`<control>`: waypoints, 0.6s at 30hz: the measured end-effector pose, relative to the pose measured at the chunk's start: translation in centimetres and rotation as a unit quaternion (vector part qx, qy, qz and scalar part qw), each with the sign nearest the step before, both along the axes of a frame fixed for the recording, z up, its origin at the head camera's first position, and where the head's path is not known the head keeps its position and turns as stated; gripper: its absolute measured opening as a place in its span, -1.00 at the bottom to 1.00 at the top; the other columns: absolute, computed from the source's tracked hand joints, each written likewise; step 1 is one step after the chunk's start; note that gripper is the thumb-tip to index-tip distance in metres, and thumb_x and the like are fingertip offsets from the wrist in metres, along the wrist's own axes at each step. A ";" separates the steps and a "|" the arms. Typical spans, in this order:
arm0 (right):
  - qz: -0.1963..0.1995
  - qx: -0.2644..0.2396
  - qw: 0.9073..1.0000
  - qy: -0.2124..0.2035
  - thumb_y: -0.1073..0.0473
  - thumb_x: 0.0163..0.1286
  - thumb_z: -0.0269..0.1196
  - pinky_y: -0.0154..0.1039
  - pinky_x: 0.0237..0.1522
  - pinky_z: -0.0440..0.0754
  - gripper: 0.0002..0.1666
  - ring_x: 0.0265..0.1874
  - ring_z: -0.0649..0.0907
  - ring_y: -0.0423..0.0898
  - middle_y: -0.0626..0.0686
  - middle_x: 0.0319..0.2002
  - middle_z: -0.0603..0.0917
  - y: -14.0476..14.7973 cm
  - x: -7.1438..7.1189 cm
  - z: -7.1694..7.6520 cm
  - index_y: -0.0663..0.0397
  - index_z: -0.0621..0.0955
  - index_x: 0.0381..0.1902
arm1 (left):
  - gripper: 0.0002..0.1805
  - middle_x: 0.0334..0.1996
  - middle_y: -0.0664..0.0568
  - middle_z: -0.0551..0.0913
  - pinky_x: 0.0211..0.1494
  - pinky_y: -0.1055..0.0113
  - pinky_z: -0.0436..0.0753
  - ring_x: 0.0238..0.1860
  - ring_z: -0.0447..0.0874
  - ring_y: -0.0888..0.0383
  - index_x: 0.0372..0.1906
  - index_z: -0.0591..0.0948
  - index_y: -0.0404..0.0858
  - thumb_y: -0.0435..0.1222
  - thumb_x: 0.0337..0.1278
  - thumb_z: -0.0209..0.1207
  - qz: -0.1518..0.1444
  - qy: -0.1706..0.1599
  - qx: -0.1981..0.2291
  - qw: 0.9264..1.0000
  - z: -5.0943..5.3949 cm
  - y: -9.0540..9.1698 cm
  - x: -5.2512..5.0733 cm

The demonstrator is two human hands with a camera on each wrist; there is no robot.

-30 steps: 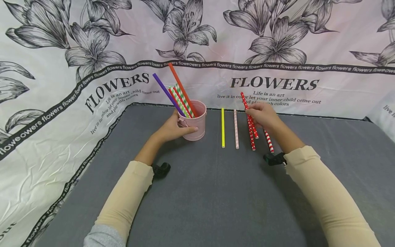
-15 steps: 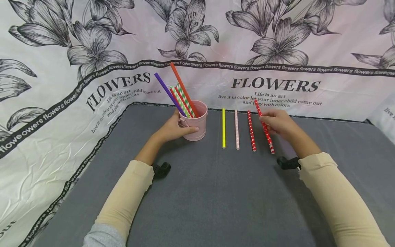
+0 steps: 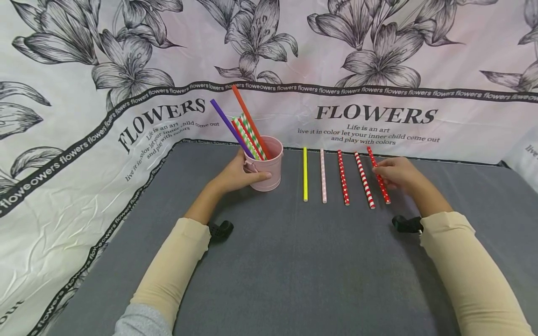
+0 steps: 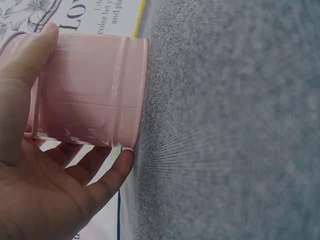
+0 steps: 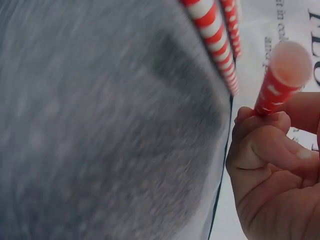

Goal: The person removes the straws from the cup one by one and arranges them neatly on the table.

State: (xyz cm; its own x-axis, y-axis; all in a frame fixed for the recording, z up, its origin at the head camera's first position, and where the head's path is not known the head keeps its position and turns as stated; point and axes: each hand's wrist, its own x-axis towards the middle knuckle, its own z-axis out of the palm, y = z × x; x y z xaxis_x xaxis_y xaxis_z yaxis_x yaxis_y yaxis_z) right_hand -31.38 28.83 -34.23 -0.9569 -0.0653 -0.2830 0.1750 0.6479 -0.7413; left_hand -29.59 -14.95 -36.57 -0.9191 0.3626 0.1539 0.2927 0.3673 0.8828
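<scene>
The left hand (image 3: 236, 175) grips a pink bucket (image 3: 269, 175) on the table; in the left wrist view the thumb lies along the bucket's wall (image 4: 80, 85) and the other fingers are under its far side. Straws, among them a purple one (image 3: 224, 119) and an orange one (image 3: 248, 116), stand tilted in the bucket. The right hand (image 3: 399, 173) pinches a red straw with white dots (image 3: 382, 189), at the right end of a row. In the right wrist view this straw (image 5: 272, 92) sticks out between thumb and fingers, its open end towards the camera.
Left of the held straw lie a red-and-white striped straw (image 3: 364, 182), a dotted red straw (image 3: 343, 179), a pale pink straw (image 3: 322, 177) and a yellow straw (image 3: 305, 175), side by side on the grey table (image 3: 286, 261). A floral cloth (image 3: 290, 116) hangs behind.
The right hand has moved right with the dotted straw, past the striped one, and lowered it beside the row. The left hand has stayed on the bucket.
</scene>
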 end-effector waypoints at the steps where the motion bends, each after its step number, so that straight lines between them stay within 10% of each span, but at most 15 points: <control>1: -0.001 0.005 1.000 -0.002 0.13 0.52 0.11 -0.24 -0.49 0.51 -0.45 -0.54 0.46 -0.17 -0.05 -0.52 0.48 0.3 0.0 -0.1 0.50 0.39 0.25 | 0.14 0.39 -0.10 0.24 0.43 -0.02 0.28 0.34 0.31 0.03 0.56 -0.11 -0.13 -0.12 0.09 0.44 0.001 -0.001 -0.001 1.000 0.0 0.0 0.0; 18: -0.016 0.084 0.996 0.009 0.16 0.44 0.22 -0.21 -0.49 0.56 -0.54 -0.55 0.52 -0.10 0.06 -0.49 0.50 1.2 0.0 -1.1 0.45 0.43 0.09 | 0.13 0.45 -0.17 0.16 0.47 -0.08 0.17 0.41 0.21 -0.06 0.57 -0.15 -0.17 -0.21 0.12 0.40 -0.004 -0.018 0.004 1.000 0.9 0.2 0.7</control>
State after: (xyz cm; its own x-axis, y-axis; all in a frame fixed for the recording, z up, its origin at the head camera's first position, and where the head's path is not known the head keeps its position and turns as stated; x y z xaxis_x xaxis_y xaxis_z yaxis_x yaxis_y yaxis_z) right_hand -31.41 29.98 -35.29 -0.9629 0.0111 -0.2696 0.1841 0.7574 -0.6265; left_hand -28.88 -14.79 -35.70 -0.9212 0.3690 0.1231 0.2630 0.3577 0.8960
